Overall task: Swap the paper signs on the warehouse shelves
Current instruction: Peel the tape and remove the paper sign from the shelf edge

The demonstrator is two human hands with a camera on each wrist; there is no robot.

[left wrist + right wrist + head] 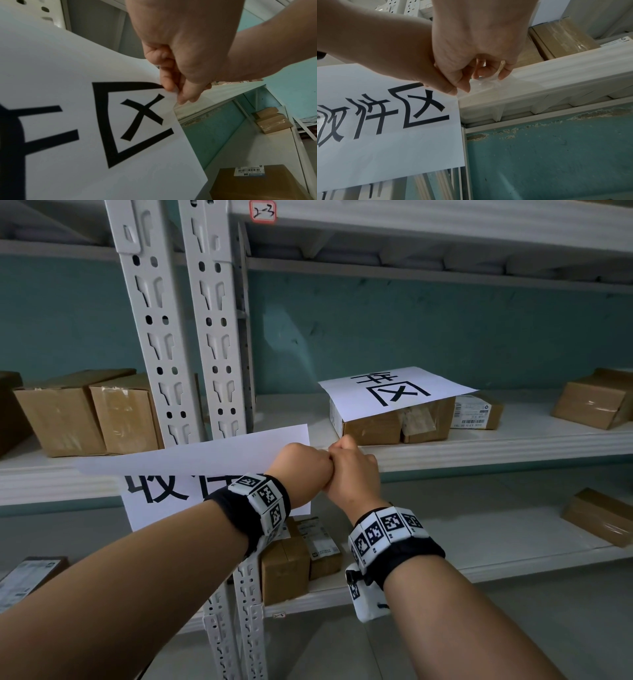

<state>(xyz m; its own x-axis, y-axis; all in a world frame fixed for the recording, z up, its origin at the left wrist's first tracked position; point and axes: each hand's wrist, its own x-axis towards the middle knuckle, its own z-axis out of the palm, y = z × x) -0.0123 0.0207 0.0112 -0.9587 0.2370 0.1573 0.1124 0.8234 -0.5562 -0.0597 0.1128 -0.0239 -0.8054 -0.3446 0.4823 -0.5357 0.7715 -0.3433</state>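
Both hands at shelf edge point(479, 451): left hand point(303, 470) pinches sign point(191, 455) corner to steady it, right hand point(352, 470) pinches clear tape point(489, 79) off.

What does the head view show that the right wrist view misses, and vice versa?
Only the head view shows the second white paper sign lying on a brown cardboard box, and the handwritten red-bordered label up top. Only the right wrist view shows the right hand pinching clear tape at the white shelf edge. Both show the hanging white paper sign and the left hand.
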